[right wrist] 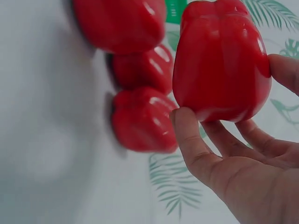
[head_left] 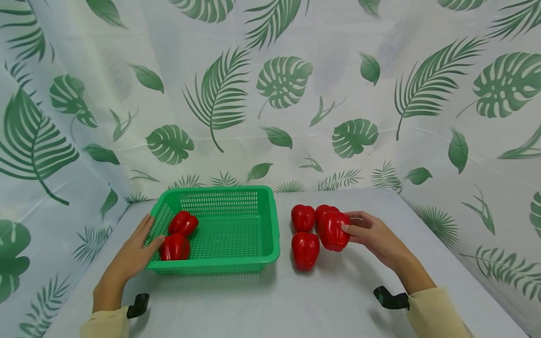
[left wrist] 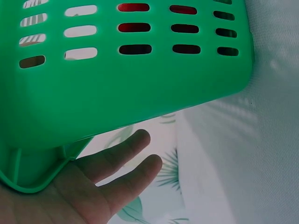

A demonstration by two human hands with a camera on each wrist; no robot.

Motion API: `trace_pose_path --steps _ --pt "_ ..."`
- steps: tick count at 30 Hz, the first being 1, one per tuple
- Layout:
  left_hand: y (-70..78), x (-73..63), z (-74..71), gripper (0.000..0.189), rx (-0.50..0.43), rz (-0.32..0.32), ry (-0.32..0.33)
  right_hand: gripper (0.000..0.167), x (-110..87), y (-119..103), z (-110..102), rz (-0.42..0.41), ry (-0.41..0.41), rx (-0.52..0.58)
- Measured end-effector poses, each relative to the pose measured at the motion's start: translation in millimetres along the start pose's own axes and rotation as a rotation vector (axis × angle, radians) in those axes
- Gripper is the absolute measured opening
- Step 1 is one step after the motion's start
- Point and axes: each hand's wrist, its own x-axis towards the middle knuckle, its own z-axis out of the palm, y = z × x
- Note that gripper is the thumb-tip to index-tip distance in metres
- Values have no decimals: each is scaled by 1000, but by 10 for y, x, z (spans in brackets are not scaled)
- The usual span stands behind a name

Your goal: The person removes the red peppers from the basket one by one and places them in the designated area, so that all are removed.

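A red bell pepper (head_left: 334, 231) is held by my right hand (head_left: 367, 233), gripped between thumb and fingertips at its right side in the head view. The right wrist view shows this pepper (right wrist: 222, 63) raised off the table, with fingers spread around its lower end. Three more red peppers stand close to it: a front one (head_left: 305, 251), a back left one (head_left: 303, 218) and a partly covered one (head_left: 324, 211). My left hand (head_left: 132, 249) rests at the left rim of a green plastic basket (head_left: 270, 225); its visible fingers (left wrist: 135, 179) are straight below the rim.
Two red peppers, one behind (head_left: 183, 223) and one in front (head_left: 174, 247), lie at the basket's left side. A white table (head_left: 236, 305) carries everything. Behind it hangs a white cloth (head_left: 313, 28) printed with green leaves.
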Motion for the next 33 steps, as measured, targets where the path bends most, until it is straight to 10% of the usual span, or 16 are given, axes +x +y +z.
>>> trace_pose_path --steps 33 --pt "21 5 0 80 -13 6 4 70 -55 531 129 98 16 -91"
